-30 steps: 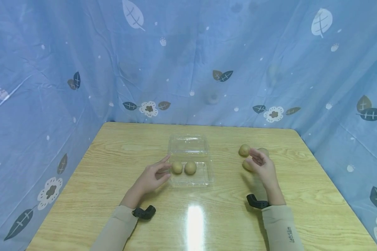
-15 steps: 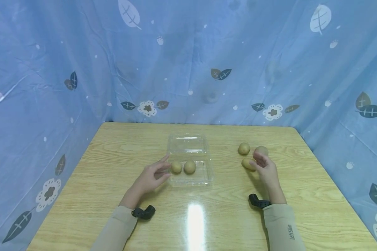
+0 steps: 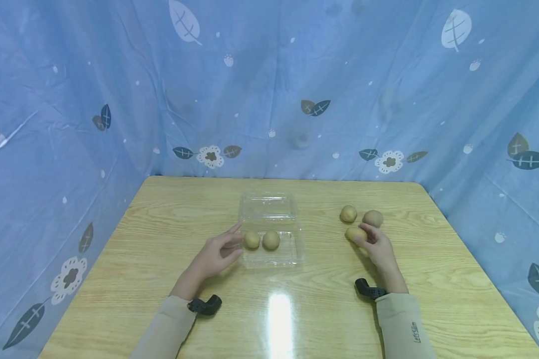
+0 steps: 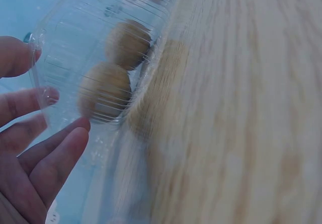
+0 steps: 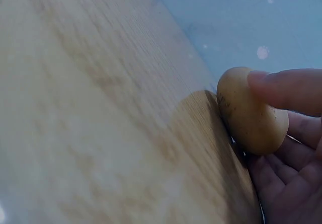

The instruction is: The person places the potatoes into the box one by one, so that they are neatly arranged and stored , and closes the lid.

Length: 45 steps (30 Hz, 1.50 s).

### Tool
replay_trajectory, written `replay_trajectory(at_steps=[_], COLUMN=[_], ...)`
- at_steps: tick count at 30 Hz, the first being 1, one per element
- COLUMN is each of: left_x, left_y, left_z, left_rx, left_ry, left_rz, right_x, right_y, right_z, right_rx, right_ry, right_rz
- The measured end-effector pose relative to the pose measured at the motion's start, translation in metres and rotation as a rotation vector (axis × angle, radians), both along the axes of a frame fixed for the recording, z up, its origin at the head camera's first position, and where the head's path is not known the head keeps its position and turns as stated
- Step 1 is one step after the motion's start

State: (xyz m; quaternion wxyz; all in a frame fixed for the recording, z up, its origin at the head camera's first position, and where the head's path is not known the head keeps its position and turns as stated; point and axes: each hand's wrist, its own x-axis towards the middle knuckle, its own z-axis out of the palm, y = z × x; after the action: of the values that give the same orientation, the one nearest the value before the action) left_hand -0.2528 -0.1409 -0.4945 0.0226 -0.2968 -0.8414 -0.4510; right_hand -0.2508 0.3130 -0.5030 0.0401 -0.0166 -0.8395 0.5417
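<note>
My right hand pinches a small yellow-brown potato on the right of the table. In the right wrist view its thumb lies on the upper side of the potato, with the other fingers beneath and behind. My left hand is at the left side of a clear plastic clamshell box, its spread fingertips right at the wall. The lid stands open toward the back. Two potatoes sit side by side in the left part of the base. The left wrist view shows these potatoes through the ribbed plastic.
Two more potatoes, a yellowish one and a browner one, lie just beyond my right hand. The wooden table ends at a blue patterned curtain at the back and sides.
My right hand has come down onto the nearest potato, its thumb and fingers closing from a hovering pose to a pinch. The left hand and the box have stayed put.
</note>
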Motion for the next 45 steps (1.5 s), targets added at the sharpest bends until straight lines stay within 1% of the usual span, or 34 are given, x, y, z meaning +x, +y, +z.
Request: replay_trajectory(at_steps=[11, 20, 27, 31, 36, 40, 45], left_x=[0.002, 0.001, 0.0, 0.001, 0.003, 0.001, -0.001], left_y=[0.0, 0.0, 0.001, 0.0, -0.001, 0.0, 0.0], left_z=[0.002, 0.002, 0.001, 0.002, 0.002, 0.003, 0.002], left_rx=[-0.014, 0.004, 0.008, 0.005, -0.005, 0.005, -0.002], left_ry=[-0.007, -0.005, -0.006, -0.022, -0.039, -0.034, -0.018], left_rz=[0.004, -0.006, -0.002, 0.004, -0.003, -0.019, -0.014], right_x=[0.003, 0.002, 0.002, 0.002, 0.003, 0.003, 0.003], right_y=[-0.001, -0.002, -0.001, -0.002, -0.006, -0.014, -0.035], right_z=[0.001, -0.001, -0.001, -0.001, 0.0, 0.007, 0.023], right_rx=[0.085, 0.093, 0.083, 0.062, 0.065, 0.058, 0.041], right_ry=[-0.033, 0.003, -0.001, 0.001, -0.024, -0.024, -0.004], right_rz=[0.068, 0.043, 0.048, 0.047, 0.038, 0.059, 0.107])
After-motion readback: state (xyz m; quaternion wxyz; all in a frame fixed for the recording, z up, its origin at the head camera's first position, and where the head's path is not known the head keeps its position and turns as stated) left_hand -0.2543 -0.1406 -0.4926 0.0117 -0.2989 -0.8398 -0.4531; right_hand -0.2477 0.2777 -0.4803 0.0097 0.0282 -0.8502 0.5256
